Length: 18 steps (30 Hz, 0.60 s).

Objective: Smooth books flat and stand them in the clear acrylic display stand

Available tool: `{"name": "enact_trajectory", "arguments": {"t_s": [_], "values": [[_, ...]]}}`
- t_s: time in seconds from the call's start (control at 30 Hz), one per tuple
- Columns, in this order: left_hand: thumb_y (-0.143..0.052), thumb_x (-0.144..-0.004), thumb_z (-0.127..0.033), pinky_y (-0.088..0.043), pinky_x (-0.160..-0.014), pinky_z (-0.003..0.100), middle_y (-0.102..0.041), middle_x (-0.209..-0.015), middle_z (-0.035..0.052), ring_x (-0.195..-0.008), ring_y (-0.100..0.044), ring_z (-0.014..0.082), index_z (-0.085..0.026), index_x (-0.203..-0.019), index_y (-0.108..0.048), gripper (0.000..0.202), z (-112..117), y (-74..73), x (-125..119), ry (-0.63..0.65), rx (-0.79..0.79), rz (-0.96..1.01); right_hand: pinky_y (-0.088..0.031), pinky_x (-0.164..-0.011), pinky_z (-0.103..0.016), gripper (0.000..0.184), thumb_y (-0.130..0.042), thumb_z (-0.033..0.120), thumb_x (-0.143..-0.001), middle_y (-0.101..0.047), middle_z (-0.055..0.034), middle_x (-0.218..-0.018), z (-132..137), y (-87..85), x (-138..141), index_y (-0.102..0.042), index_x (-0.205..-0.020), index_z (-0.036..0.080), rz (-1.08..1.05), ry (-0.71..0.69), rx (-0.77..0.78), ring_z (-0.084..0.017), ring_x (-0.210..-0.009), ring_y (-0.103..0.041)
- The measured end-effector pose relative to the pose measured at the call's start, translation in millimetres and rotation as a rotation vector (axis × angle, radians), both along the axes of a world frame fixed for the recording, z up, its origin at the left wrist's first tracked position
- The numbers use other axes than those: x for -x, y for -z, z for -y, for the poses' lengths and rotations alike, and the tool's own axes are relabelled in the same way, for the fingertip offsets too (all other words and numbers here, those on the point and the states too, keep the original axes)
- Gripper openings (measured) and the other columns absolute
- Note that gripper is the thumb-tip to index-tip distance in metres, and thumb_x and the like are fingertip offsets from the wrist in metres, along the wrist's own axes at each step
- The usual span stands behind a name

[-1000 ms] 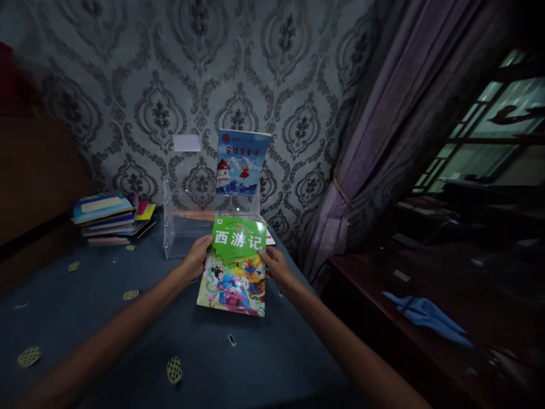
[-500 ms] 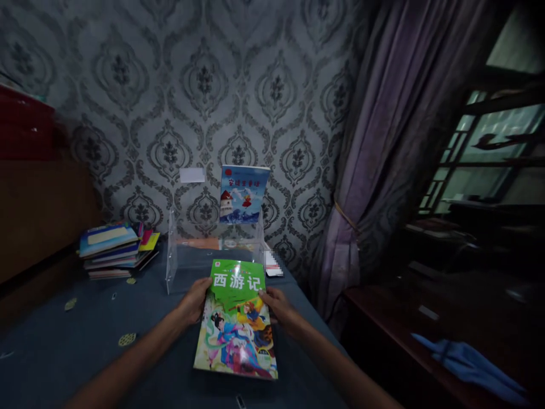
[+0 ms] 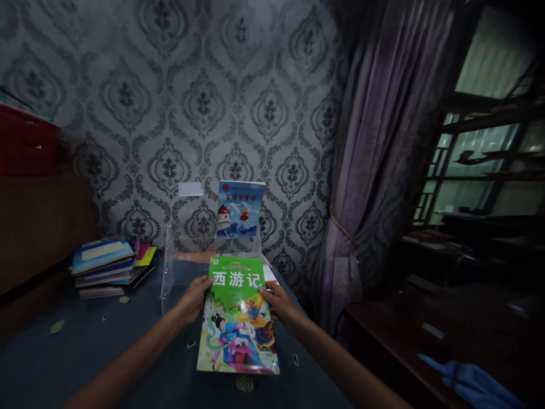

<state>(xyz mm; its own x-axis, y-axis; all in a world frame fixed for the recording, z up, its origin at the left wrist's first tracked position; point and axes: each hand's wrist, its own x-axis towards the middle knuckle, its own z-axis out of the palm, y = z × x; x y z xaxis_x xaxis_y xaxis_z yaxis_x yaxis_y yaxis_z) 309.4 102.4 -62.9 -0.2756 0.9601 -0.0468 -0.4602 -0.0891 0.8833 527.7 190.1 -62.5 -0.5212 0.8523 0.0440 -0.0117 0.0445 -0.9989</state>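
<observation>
A green picture book (image 3: 237, 324) with large white characters and two cartoon figures on its cover is held between my two hands, front side up and above the table. My left hand (image 3: 196, 298) grips its left edge, thumb on the cover. On the opposite edge my right hand (image 3: 279, 302) holds it the same way. Behind the book stands a clear acrylic stand (image 3: 167, 267), partly hidden by it. A blue storybook (image 3: 240, 210) is propped upright at the stand's upper right, against the patterned wall.
A stack of books (image 3: 104, 267) lies on the dark tabletop (image 3: 140, 335) at the left. Further left is a brown box (image 3: 42, 221) with a red bag (image 3: 28, 142) on it. A purple curtain (image 3: 340, 267) hangs at the right, beside a dark red surface holding blue cloth (image 3: 481, 380).
The view has tilted up, so the wall, stand and blue storybook appear lower. The green book stays in both hands and now overlaps more of the stand.
</observation>
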Motion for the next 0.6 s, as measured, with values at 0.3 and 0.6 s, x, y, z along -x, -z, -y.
{"name": "enact_trajectory", "arguments": {"t_s": [0.3, 0.6], "values": [[-0.077, -0.076, -0.023, -0.060, -0.074, 0.032, -0.076, -0.088, 0.0107, -0.086, -0.074, 0.0263, -0.012, -0.092, -0.067, 0.022, -4.7, -19.3, -3.9, -0.021, -0.064, 0.008, -0.034, -0.036, -0.015, 0.040, -0.064, 0.055, -0.073, -0.057, 0.0049, -0.069, 1.8, -27.3, -3.8, -0.051, -0.090, 0.022, 0.069, -0.053, -0.071, -0.010, -0.051, -0.055], [-0.069, -0.083, -0.046, -0.058, -0.080, 0.034, -0.076, -0.097, 0.0117, -0.093, -0.072, 0.0268, -0.013, -0.098, -0.069, 0.036, -1.9, -1.1, -3.0, 0.057, -0.116, -0.034, -0.041, -0.034, -0.017, 0.042, -0.061, 0.061, -0.077, -0.059, 0.0030, -0.075, 14.0, -9.1, -3.9, -0.051, -0.097, 0.025, -0.035, -0.016, -0.132, -0.013, -0.056, -0.059]]}}
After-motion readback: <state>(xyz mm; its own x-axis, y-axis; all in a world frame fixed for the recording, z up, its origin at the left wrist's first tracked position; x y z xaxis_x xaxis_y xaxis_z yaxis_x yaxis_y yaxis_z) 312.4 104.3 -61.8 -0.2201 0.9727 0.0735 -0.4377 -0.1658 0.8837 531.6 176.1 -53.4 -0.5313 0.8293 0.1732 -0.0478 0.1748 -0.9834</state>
